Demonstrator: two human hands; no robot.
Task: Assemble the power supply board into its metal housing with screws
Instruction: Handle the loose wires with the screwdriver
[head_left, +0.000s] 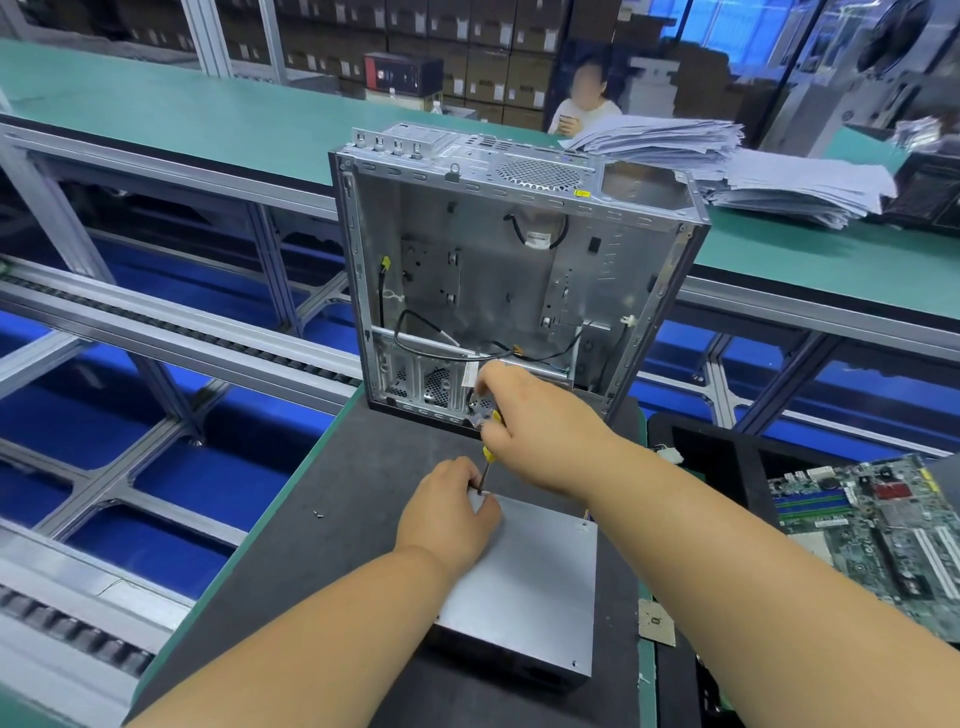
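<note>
Dark mat (363, 493) under screwdriver-gripping right hand (540, 436)

Bright even overhead light, soft shadows, sharp centre, wide-angle bend + blur at edges.

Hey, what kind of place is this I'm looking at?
Probably an electronics assembly line in a factory. An open computer case stands on a green bench beside a roller conveyor, a motherboard lies nearby, and stacked cartons fill the background.
</note>
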